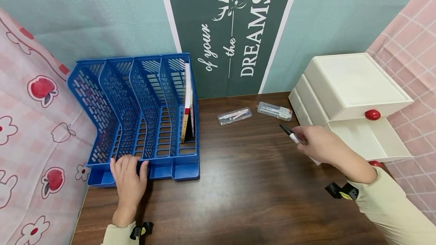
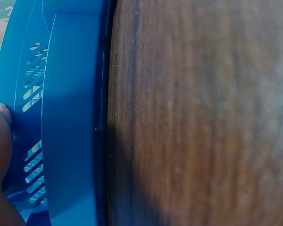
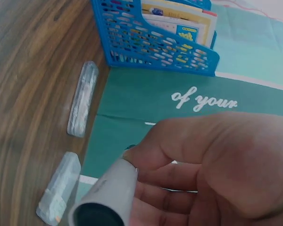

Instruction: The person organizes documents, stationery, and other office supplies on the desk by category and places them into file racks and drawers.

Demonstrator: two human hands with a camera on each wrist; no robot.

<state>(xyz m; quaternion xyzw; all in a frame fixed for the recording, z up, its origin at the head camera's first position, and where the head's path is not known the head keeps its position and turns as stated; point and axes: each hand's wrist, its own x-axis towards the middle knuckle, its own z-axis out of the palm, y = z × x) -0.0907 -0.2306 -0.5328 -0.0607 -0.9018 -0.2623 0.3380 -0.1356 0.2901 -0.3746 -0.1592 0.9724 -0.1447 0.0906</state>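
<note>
In the head view my right hand (image 1: 318,142) holds a marker pen (image 1: 292,135) with a white barrel and a black end, pinched between thumb and fingers above the table. Its hollow-looking white end (image 3: 108,193) faces the right wrist camera. My left hand (image 1: 127,178) grips the front rim of a blue file rack (image 1: 185,159), fingers over the edge. The left wrist view shows part of that hand (image 2: 0,146) against the blue plastic. Two clear plastic cases, one (image 1: 235,116) left of the other (image 1: 274,111), lie on the table near the back wall.
Books (image 1: 187,105) stand in the rack's rightmost slot. At right is a white drawer unit (image 1: 361,82) with red knobs; its lower drawer (image 1: 385,137) is pulled out beside my right forearm. A patterned curtain (image 1: 34,135) borders the left side of the wooden table (image 1: 231,199).
</note>
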